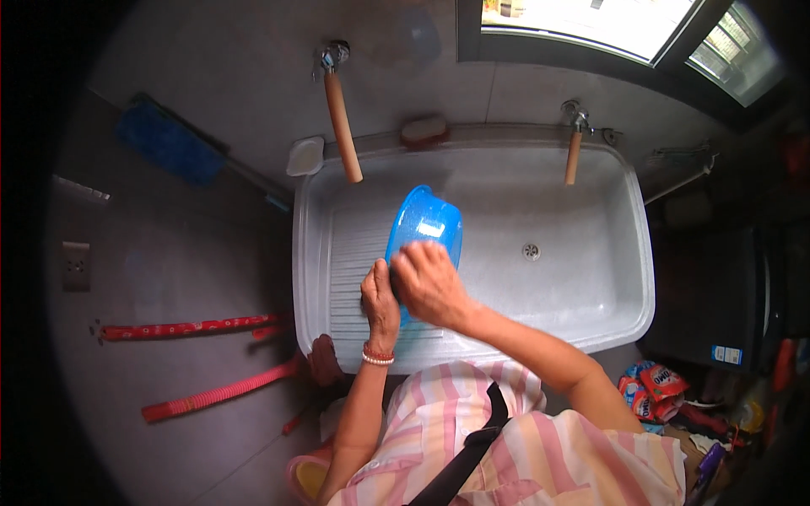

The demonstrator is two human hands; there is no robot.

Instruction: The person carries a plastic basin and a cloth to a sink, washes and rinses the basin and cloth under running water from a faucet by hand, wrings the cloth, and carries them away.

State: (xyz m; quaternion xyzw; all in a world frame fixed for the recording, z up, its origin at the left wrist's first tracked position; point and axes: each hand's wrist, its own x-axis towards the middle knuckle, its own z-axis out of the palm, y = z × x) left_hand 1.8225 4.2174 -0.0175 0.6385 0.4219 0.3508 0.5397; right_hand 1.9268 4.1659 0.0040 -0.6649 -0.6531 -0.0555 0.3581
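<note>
A blue plastic basin (436, 218) is tipped on its side over the left half of a grey laundry sink (493, 303), above the ribbed washboard surface (354, 253). My left hand (381, 307), with bead bracelets on its wrist, grips the basin's near rim, thumb upward. Against the basin's outer wall, my right hand (433, 281) is curled and blurred by motion. Its fingers hide whatever may be under them, so I cannot tell whether it holds something.
Two taps with orange hose ends, left (343, 126) and right (573, 158), hang over the sink. A brush (424, 129) and a white dish (305, 156) rest on its back ledge. The drain (531, 252) lies right of centre. Detergent bags (655, 386) sit at lower right.
</note>
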